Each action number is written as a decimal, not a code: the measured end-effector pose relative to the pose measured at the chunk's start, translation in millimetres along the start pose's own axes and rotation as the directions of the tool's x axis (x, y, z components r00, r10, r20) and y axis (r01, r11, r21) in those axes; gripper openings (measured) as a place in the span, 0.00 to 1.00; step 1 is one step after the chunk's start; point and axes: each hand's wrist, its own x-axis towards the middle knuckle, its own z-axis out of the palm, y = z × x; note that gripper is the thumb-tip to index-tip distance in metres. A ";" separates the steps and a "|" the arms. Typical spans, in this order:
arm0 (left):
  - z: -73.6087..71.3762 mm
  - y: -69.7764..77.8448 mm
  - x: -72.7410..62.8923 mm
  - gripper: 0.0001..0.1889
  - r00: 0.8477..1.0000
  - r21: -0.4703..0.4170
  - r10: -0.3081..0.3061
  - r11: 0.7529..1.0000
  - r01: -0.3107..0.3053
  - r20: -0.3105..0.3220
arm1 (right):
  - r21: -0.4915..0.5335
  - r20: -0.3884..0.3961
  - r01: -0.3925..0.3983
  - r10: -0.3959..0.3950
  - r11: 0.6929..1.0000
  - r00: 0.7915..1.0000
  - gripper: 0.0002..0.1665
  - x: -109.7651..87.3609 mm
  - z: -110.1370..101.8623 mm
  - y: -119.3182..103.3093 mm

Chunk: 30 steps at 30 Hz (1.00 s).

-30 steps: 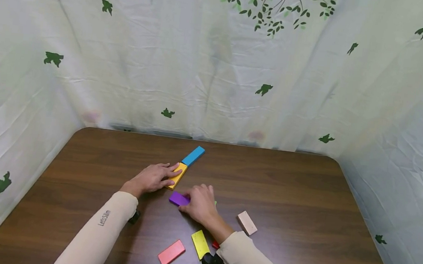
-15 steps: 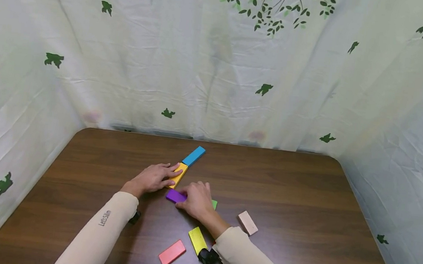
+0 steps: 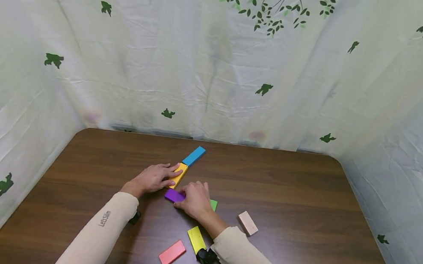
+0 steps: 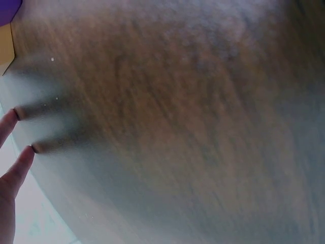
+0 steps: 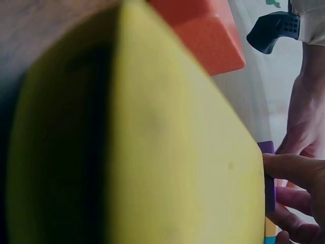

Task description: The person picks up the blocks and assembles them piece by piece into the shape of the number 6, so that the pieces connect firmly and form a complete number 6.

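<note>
My left hand (image 3: 152, 178) rests over an orange-yellow block (image 3: 179, 176) in the head view, its fingers extended. Two of its fingertips (image 4: 25, 155) touch the table in the left wrist view. A blue block (image 3: 194, 156) lies end to end with the orange-yellow one, at its far end. My right hand (image 3: 197, 200) pinches a purple block (image 3: 174, 195), whose left end lies at the near end of the orange-yellow block. Part of the purple block is hidden under the hand. Behind that hand a green block (image 3: 213, 205) shows partly.
A yellow block (image 3: 196, 239) lies by the right wrist camera (image 3: 206, 257) and fills much of the right wrist view. A pink block (image 3: 172, 253) lies near the front, and a pale wooden block (image 3: 248, 223) to the right. A leaf-print curtain (image 3: 218, 64) hangs behind the table (image 3: 287, 187).
My right hand has slid the purple block slightly left and away from me, up to the orange-yellow block. The yellow block has shifted slightly left with the wrist. My left hand has stayed put.
</note>
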 end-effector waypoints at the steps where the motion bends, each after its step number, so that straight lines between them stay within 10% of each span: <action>1: -0.1 0.1 0.2 0.28 1.000 -0.001 -0.001 1.000 0.001 0.000 | 0.001 0.000 -0.001 0.001 1.000 1.000 0.18 0.0 -0.2 -0.2; 30: -0.8 -0.1 -0.7 0.28 1.000 0.016 0.000 1.000 0.000 0.024 | 0.018 -0.002 0.001 -0.001 1.000 1.000 0.19 -0.2 3.4 1.5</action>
